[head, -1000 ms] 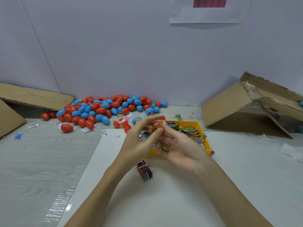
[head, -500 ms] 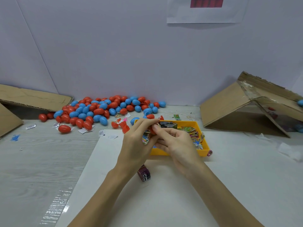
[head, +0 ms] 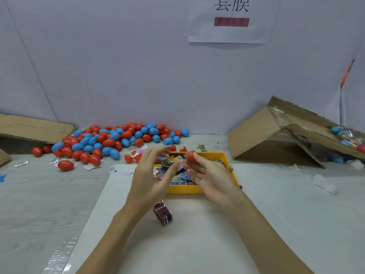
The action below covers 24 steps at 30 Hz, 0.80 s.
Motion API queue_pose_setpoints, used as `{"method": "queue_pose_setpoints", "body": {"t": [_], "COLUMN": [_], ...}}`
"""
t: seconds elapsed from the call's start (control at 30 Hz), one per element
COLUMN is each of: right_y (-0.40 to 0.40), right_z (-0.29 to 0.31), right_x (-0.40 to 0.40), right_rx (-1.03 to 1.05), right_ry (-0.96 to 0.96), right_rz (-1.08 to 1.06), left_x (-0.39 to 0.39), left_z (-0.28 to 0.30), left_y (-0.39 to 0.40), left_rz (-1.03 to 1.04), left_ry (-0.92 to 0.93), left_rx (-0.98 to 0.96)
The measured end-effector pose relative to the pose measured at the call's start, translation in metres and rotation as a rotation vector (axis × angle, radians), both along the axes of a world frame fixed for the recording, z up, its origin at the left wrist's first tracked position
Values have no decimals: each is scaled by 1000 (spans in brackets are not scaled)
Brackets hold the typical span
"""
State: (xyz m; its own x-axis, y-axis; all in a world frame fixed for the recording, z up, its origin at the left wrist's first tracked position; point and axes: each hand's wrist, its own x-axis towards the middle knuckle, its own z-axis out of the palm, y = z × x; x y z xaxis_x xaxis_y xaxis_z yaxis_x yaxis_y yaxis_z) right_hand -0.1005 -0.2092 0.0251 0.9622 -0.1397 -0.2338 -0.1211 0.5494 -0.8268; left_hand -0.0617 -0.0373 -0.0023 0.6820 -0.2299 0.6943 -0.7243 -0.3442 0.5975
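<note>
My right hand pinches a red plastic egg at its fingertips, above the far side of a yellow tray filled with small colourful packets. My left hand hovers just left of it over the tray's left end. Its fingers are stretched out and hold nothing, and its thumb tip lies close to the right hand's fingers. A small purple box lies on the white mat in front of the tray, between my forearms.
A pile of red and blue eggs spreads along the back wall at the left, with loose red halves near the tray. A tipped cardboard box holding more eggs stands at the right. Flat cardboard lies at the far left.
My hands were joined around the red egg over the tray. They have come apart: the right hand keeps the egg and the left hand has opened and drawn slightly left.
</note>
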Motion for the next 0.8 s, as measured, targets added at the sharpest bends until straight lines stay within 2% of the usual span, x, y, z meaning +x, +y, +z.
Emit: {"method": "queue_pose_setpoints", "body": {"t": [0.07,0.13,0.2,0.27,0.37,0.47,0.53,0.63,0.8], "right_y": [-27,-66,-96,-104,-84,-54,-40,-35,-38], "right_z": [20,46,68,69,39,6,-8,-16,-20], "right_x": [3,9,12,14,16,19,24,28,30], "right_rx": [280,487,551,468,250,67,-78,-219,-207], "right_ry": [-32,-224,-386,-359,-231,-149,-107,-115,-107], "right_rz": [21,-99,-215,-223,-132,-64,-43,-52,-100], "left_x": [2,4,5,7,12,16,19,29,88], "left_z": [1,2,3,2,-1,-7,-11,-12,9], "left_y": [4,6,6,5,4,5,8,8,-9], "left_rz": [47,87,112,137,186,239,310,364,396], "left_ry": [29,44,62,71,132,366,456,464,446], "left_rx": [-50,-87,-98,-91,-95,-194,-198,-109,174]}}
